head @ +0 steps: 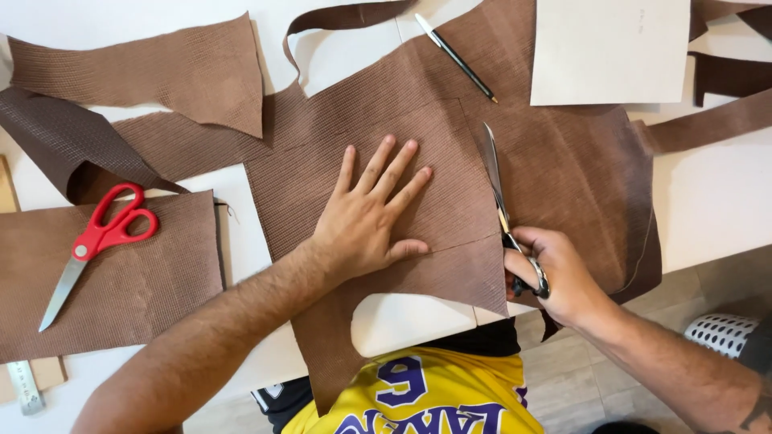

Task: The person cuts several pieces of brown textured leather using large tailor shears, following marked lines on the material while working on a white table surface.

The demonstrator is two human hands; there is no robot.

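Head view looks straight down on a white table (716, 201) spread with brown textured leather (563, 161). The right hand (555, 277) has its fingers closed through the loops of metal shears (498, 193), whose blades point away from the person along a seam in the sheet. The left hand (370, 217) lies flat on the leather just beside the blades, fingers spread wide and holding nothing, only pressing down.

As I see it, the chief risk is that left hand: its fingertips sit near the blade line, and a slip of the sheet could bring them closer. The leather also overhangs the near table edge, so its weight may drag the piece and pull the cut off line. Should the palm ease up, I'd expect the sheet to bunch ahead of the blades.

Red-handled scissors (100, 241) lie well apart on another brown piece (121, 297) at the left; a black pen (455, 56) and pale card (611, 48) rest at the far side.
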